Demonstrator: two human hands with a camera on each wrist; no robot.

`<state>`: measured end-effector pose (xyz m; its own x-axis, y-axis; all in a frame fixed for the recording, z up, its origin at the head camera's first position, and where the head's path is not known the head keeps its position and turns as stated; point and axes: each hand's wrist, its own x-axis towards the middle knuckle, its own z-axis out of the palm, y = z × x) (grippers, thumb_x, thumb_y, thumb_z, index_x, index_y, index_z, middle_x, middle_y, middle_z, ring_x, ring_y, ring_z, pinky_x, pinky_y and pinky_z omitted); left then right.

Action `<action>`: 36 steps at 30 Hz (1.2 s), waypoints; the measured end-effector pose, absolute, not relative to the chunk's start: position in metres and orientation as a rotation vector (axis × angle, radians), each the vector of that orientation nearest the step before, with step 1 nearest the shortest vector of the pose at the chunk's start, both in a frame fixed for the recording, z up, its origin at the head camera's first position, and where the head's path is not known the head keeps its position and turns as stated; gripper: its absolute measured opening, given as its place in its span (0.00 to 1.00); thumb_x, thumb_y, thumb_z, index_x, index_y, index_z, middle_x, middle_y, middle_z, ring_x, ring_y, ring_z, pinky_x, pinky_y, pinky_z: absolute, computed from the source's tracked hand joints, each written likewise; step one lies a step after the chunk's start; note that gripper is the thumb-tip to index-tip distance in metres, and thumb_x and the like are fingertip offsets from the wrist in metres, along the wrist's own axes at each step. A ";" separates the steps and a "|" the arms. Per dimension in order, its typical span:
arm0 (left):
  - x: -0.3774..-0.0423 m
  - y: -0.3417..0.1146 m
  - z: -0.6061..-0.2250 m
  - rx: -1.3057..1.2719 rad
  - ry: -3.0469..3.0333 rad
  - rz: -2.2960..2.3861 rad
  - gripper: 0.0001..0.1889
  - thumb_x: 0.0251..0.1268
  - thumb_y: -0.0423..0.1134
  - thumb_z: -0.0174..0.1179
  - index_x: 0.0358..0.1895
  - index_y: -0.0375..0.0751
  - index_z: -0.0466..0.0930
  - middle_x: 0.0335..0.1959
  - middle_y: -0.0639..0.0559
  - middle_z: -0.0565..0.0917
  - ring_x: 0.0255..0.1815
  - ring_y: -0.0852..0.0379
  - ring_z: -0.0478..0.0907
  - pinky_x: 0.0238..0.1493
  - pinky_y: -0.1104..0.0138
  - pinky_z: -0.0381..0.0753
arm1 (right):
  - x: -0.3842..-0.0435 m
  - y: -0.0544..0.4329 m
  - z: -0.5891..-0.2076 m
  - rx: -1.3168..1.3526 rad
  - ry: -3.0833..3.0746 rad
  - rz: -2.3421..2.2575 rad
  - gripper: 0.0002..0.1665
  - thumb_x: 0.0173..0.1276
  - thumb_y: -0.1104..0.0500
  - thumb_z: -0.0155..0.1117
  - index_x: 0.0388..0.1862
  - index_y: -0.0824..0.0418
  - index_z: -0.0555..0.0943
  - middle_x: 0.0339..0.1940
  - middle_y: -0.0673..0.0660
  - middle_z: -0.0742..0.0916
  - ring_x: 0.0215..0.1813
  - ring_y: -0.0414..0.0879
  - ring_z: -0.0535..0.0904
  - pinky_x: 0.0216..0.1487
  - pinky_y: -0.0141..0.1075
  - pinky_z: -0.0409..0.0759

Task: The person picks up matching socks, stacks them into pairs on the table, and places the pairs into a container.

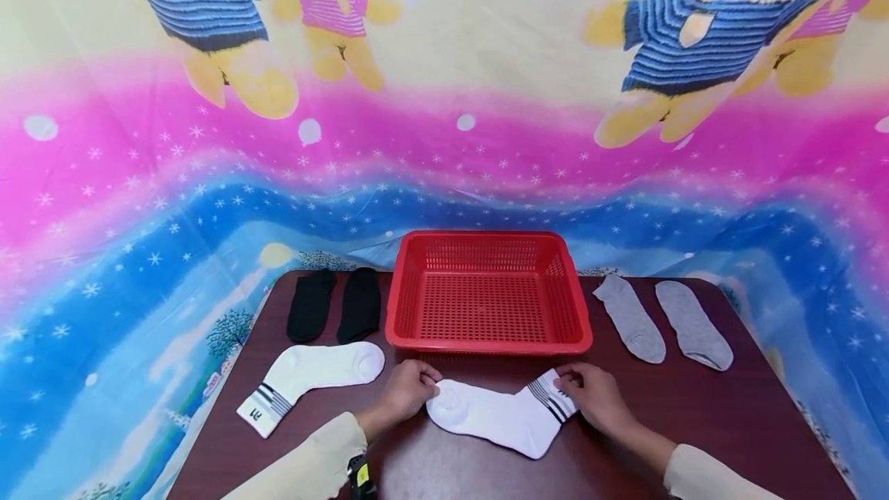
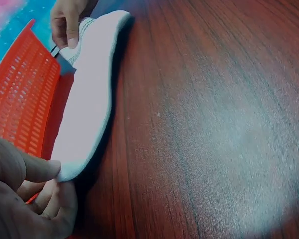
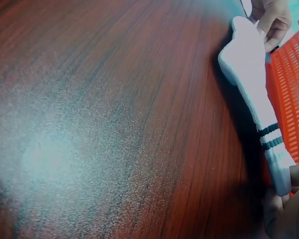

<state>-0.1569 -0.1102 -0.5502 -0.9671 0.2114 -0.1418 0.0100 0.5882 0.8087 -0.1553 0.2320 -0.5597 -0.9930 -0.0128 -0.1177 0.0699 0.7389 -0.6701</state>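
Left wrist view: the left hand [image 2: 12, 211] pinches a white sock [image 2: 87, 94] by its toe tip, a scant hold that could slip under a hard pull. Right wrist view: the right hand [image 3: 296, 209] grips the striped cuff [image 3: 270, 134], where an uneven tug might twist the knit. Head view: the sock spans both hands at the table's [image 1: 736, 415] near side, before a red basket [image 1: 486, 347]; at left, a second white sock [image 1: 322, 366] bears dark cuff lettering, too small to read surely.

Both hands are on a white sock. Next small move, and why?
Probably shift the held sock left, toward the other white sock: left hand and right hand pinch the held one's ends, its striped match lies apart, while the black socks and gray socks lie side by side.
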 end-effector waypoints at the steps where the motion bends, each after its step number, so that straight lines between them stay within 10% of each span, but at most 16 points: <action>1: -0.157 -0.110 -0.551 0.203 2.634 1.297 0.05 0.56 0.25 0.68 0.36 0.32 0.87 0.25 0.50 0.84 0.26 0.64 0.74 0.28 0.72 0.74 | -0.156 0.232 -0.560 0.036 2.830 -1.093 0.12 0.69 0.60 0.69 0.48 0.65 0.87 0.36 0.52 0.88 0.39 0.42 0.80 0.36 0.33 0.77; 36: -0.160 -0.104 -0.560 0.275 2.916 1.203 0.05 0.53 0.21 0.67 0.29 0.33 0.85 0.22 0.50 0.84 0.25 0.64 0.76 0.27 0.73 0.75 | -0.167 0.225 -0.568 0.002 2.950 -1.107 0.06 0.67 0.64 0.69 0.42 0.61 0.88 0.33 0.53 0.88 0.35 0.42 0.79 0.34 0.32 0.75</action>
